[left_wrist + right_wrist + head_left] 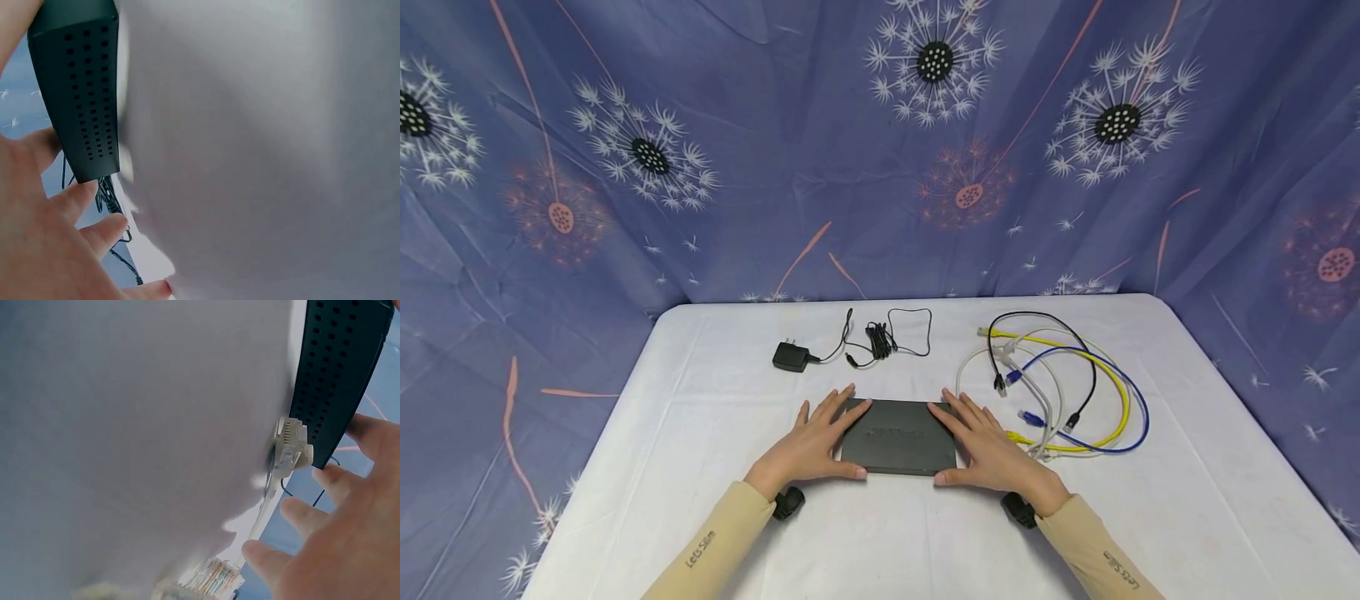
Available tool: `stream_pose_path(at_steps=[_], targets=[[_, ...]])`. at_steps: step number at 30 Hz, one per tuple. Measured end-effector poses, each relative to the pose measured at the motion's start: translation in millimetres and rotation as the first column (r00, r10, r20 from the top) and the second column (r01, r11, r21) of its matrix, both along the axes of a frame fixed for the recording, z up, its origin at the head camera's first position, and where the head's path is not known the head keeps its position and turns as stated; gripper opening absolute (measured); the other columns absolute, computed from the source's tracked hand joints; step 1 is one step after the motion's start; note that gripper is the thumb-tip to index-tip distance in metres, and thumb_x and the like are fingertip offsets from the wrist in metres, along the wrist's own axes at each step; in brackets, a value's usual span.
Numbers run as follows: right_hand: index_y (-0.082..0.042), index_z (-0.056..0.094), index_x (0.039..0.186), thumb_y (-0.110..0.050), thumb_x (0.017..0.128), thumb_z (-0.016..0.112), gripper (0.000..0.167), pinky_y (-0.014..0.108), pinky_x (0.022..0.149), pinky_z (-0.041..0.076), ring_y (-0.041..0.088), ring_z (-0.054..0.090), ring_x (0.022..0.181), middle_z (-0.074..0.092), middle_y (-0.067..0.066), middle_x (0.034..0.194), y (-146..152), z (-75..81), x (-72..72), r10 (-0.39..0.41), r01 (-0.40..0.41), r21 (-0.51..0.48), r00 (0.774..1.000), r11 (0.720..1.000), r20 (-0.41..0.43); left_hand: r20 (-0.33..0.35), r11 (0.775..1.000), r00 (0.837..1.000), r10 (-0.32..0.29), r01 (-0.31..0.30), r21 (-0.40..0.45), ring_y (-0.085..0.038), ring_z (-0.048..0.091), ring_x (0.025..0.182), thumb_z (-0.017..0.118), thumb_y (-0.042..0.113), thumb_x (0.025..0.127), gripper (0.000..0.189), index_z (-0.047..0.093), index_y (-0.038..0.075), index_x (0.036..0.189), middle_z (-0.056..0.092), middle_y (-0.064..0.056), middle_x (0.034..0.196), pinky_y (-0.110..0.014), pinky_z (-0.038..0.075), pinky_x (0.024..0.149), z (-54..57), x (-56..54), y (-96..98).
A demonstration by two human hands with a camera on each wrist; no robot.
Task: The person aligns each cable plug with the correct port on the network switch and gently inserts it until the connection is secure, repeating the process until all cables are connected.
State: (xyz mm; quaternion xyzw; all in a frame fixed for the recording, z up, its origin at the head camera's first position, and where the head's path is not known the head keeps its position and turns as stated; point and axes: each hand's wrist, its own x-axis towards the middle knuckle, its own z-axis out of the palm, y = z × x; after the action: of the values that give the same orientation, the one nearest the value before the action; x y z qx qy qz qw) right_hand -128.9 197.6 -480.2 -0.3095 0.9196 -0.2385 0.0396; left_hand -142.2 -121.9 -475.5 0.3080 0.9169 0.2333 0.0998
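Note:
A flat dark grey box like a network switch (898, 438) lies on the white table between both hands. Rows of small vent holes run along its side (90, 100), as the left wrist view shows. My left hand (811, 444) spreads its fingers at the box's left end, index finger over the far corner and thumb by the near corner. At the opposite end my right hand (988, 447) mirrors it, index finger on the top and thumb at the front edge. A clear cable plug (291, 447) shows beside the vented side in the right wrist view.
Behind the box, a black power adapter (792, 357) lies with its bundled cord (880, 340). To the right, several coiled network cables overlap: yellow (1125, 408), blue (1144, 408), black (1093, 375) and pale ones. A patterned purple curtain (820, 167) hangs behind the table.

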Motion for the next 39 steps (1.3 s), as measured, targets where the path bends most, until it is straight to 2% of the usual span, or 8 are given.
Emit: stream_pose_path(at_steps=[7, 14, 19, 24, 26, 30, 33, 39], targets=[[-0.009, 0.031, 0.150, -0.056, 0.072, 0.076, 0.102, 0.066, 0.102, 0.019, 0.044, 0.019, 0.138, 0.025, 0.019, 0.152, -3.1, 3.1, -2.4, 0.005, -0.005, 0.011, 1.000, 1.000, -0.010, -0.021, 1.000, 1.000, 0.009, -0.009, -0.001, -0.033, 0.020, 0.140, 0.076, 0.060, 0.069, 0.107, 0.025, 0.018, 0.153, 0.024, -0.011, 0.153, -0.068, 0.009, 0.102, -1.0, -4.4, 0.9], [-0.007, 0.038, 0.146, -0.052, 0.067, 0.082, 0.101, 0.055, 0.094, 0.038, 0.039, 0.044, 0.122, 0.039, 0.017, 0.141, -8.2, 4.5, -5.3, -0.015, 0.014, -0.008, 1.000, 1.000, -0.012, -0.076, 1.000, 0.997, 0.020, -0.020, 0.000, -0.030, 0.034, 0.133, 0.080, 0.059, 0.065, 0.106, 0.034, 0.015, 0.150, 0.037, -0.014, 0.143, -0.062, 0.013, 0.106, 1.2, -5.2, 4.0], [-0.010, 0.038, 0.147, -0.047, 0.066, 0.084, 0.100, 0.048, 0.089, 0.043, 0.034, 0.048, 0.118, 0.038, 0.014, 0.142, -7.9, 11.2, -5.7, -0.035, 0.035, -0.015, 0.999, 0.999, 0.019, -0.131, 1.000, 0.991, 0.024, -0.024, 0.001, -0.029, 0.037, 0.130, 0.080, 0.059, 0.064, 0.106, 0.036, 0.014, 0.149, 0.039, -0.013, 0.141, -0.060, 0.015, 0.106, 5.3, -4.7, 5.2], [-0.012, 0.036, 0.148, -0.045, 0.068, 0.083, 0.098, 0.035, 0.071, 0.045, 0.020, 0.055, 0.091, 0.034, 0.011, 0.144, -5.2, 22.3, -4.8, -0.035, 0.036, -0.036, 0.999, 0.999, 0.023, -0.144, 0.999, 0.989, 0.030, -0.027, 0.027, -0.028, 0.036, 0.131, 0.079, 0.057, 0.066, 0.104, 0.035, 0.014, 0.149, 0.037, -0.010, 0.142, -0.057, 0.016, 0.107, 15.5, -3.4, 4.8], [-0.014, 0.036, 0.149, -0.045, 0.069, 0.082, 0.098, 0.033, 0.068, 0.043, 0.018, 0.054, 0.087, 0.032, 0.009, 0.145, -3.7, 27.0, -3.5, -0.036, 0.037, -0.055, 0.999, 0.998, 0.019, -0.142, 0.998, 0.989, 0.037, -0.030, 0.054, -0.030, 0.036, 0.131, 0.080, 0.056, 0.067, 0.103, 0.035, 0.015, 0.149, 0.035, -0.008, 0.143, -0.055, 0.022, 0.106, 21.4, -2.2, 4.5], [-0.015, 0.035, 0.149, -0.046, 0.069, 0.082, 0.098, 0.038, 0.076, 0.046, 0.023, 0.052, 0.107, 0.030, 0.005, 0.146, -1.4, 35.8, -0.9, -0.034, 0.034, -0.132, 0.999, 0.991, -0.002, -0.135, 0.987, 0.990, 0.046, -0.024, 0.158, -0.031, 0.036, 0.130, 0.083, 0.048, 0.066, 0.101, 0.036, 0.014, 0.149, 0.032, -0.005, 0.146, -0.051, 0.033, 0.101, 33.5, 0.0, 3.7], [-0.015, 0.035, 0.149, -0.044, 0.069, 0.083, 0.098, 0.045, 0.085, 0.045, 0.025, 0.044, 0.122, 0.030, 0.003, 0.145, -1.0, 41.5, 0.7, -0.026, 0.022, -0.193, 0.999, 0.981, -0.020, -0.094, 0.969, 0.995, 0.044, -0.020, 0.247, -0.024, 0.036, 0.131, 0.086, 0.041, 0.066, 0.101, 0.034, 0.014, 0.149, 0.029, -0.001, 0.147, -0.046, 0.038, 0.099, 40.5, 1.5, 2.7], [-0.015, 0.035, 0.149, -0.040, 0.070, 0.083, 0.096, 0.050, 0.090, 0.042, 0.025, 0.038, 0.126, 0.028, 0.004, 0.145, -1.2, 48.3, 4.2, -0.007, -0.009, -0.257, 0.998, 0.966, -0.061, -0.052, 0.932, 0.999, 0.011, 0.009, 0.363, -0.017, 0.031, 0.134, 0.085, 0.035, 0.069, 0.104, 0.026, 0.014, 0.152, 0.024, -0.001, 0.149, -0.044, 0.036, 0.101, 46.3, 2.8, 0.1]])
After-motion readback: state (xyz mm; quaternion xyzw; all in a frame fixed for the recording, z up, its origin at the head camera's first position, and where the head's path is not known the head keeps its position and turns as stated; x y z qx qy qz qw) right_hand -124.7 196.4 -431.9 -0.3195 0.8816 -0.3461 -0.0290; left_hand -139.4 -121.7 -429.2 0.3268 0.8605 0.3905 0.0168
